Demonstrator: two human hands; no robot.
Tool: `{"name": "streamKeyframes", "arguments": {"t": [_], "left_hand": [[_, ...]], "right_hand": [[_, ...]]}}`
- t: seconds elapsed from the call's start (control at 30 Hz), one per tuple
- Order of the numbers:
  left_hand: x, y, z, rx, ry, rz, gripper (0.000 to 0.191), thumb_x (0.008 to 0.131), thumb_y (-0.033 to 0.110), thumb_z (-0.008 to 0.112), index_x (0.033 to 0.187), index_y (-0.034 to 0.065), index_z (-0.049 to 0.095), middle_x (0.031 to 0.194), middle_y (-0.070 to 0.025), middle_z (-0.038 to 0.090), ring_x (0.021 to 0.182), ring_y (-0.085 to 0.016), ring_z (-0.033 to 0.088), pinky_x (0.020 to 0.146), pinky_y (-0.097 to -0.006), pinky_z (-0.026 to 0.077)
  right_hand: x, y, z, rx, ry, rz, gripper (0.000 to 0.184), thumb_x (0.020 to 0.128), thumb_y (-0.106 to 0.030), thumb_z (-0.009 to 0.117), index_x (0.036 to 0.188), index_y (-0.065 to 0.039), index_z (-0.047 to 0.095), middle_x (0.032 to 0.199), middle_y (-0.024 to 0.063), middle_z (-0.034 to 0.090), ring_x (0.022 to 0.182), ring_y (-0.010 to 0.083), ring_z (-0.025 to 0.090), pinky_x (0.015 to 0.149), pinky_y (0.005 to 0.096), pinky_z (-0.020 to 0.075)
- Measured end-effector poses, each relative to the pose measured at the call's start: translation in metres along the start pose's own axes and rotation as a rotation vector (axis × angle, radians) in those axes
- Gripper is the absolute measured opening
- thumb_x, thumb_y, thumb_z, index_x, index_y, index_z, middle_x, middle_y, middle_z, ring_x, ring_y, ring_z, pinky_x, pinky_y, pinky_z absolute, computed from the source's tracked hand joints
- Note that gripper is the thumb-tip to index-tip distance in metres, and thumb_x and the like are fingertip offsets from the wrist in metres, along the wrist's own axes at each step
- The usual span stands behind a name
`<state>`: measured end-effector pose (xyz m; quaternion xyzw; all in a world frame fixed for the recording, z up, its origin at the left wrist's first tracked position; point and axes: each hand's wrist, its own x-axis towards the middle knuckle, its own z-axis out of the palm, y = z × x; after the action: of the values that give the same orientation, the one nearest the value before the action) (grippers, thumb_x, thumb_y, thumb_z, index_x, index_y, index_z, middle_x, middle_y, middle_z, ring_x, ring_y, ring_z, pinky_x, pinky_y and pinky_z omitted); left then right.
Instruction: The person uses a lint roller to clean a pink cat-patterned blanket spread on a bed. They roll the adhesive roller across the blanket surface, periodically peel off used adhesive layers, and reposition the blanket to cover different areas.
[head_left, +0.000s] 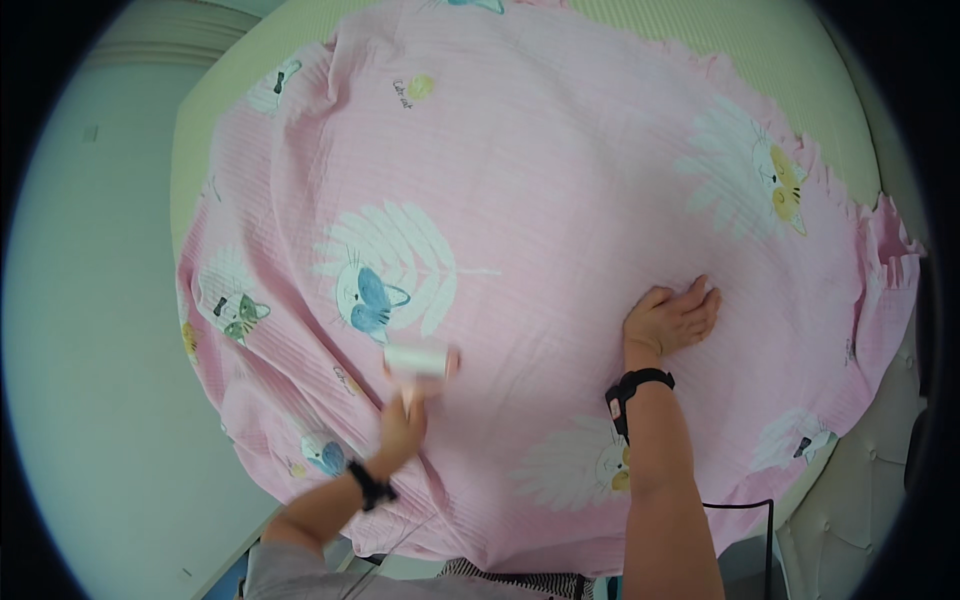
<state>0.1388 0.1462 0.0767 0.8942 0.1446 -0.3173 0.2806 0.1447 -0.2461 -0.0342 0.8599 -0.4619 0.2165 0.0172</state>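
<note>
A pink quilted bedspread (525, 187) with cat and leaf prints covers most of the bed. My left hand (403, 427) is closed around the handle of a lint roller (417, 361), whose white roll is over the cloth just below a blue-and-white cat print; the roller looks blurred. My right hand (673, 319) lies on the bedspread at the right, its fingers slightly bent and holding nothing. Each wrist wears a black band.
Folds and wrinkles run along the bedspread's left side. A pale yellow mattress (757, 45) shows past its ruffled edge. A tufted headboard (847, 495) stands at the lower right, near a thin black metal frame (770, 540). A pale wall or floor surface lies at the left.
</note>
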Motion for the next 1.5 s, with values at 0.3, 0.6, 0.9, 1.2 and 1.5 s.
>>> {"name": "streamKeyframes", "arguments": {"t": [0.3,0.6,0.9,1.2,1.5], "left_hand": [[0.331,0.381,-0.033,-0.226,0.157,0.599,0.069,0.098,0.06,0.042,0.073,-0.0012,0.062,0.051,-0.0127,0.058,0.048,-0.027,0.063,0.048,-0.0407,0.05],[-0.021,-0.024,-0.008,0.065,-0.172,0.225,0.033,0.105,0.031,0.043,0.094,0.0041,0.058,0.064,-0.0066,0.056,0.052,-0.016,0.054,0.047,-0.034,0.04],[0.041,0.019,0.027,-0.161,0.067,0.326,0.036,0.105,0.036,0.047,0.084,0.0078,0.055,0.053,0.0033,0.047,0.044,-0.007,0.046,0.038,-0.0254,0.035],[0.218,0.26,0.021,-0.135,0.152,0.551,0.065,0.098,0.055,0.046,0.071,-0.0025,0.059,0.05,-0.0114,0.056,0.043,-0.024,0.058,0.041,-0.0366,0.044],[-0.173,-0.135,0.032,0.139,-0.211,0.179,0.035,0.096,0.031,0.057,0.1,-0.0039,0.055,0.081,-0.0284,0.063,0.076,-0.049,0.06,0.065,-0.0542,0.046]], "right_hand": [[0.0,0.002,0.001,0.003,-0.003,-0.012,0.058,0.086,-0.019,0.05,0.14,0.0,0.041,0.141,0.0268,0.039,0.134,0.0417,0.035,0.111,0.0556,0.0266],[0.0,0.0,-0.001,-0.032,-0.021,0.006,0.057,0.086,-0.019,0.05,0.139,0.0,0.04,0.141,0.0264,0.04,0.134,0.041,0.036,0.112,0.0555,0.0275],[0.0,0.0,-0.003,-0.031,-0.007,-0.018,0.056,0.086,-0.019,0.051,0.138,0.0,0.04,0.141,0.0261,0.039,0.133,0.0407,0.037,0.11,0.0554,0.0296],[-0.005,0.004,0.004,-0.06,0.002,-0.025,0.056,0.087,-0.023,0.05,0.138,-0.001,0.039,0.141,0.026,0.037,0.133,0.0413,0.035,0.11,0.0558,0.0281],[-0.002,0.004,0.005,-0.022,0.02,-0.023,0.056,0.086,-0.023,0.051,0.136,-0.002,0.04,0.14,0.0264,0.037,0.132,0.041,0.036,0.11,0.0555,0.028]]}}
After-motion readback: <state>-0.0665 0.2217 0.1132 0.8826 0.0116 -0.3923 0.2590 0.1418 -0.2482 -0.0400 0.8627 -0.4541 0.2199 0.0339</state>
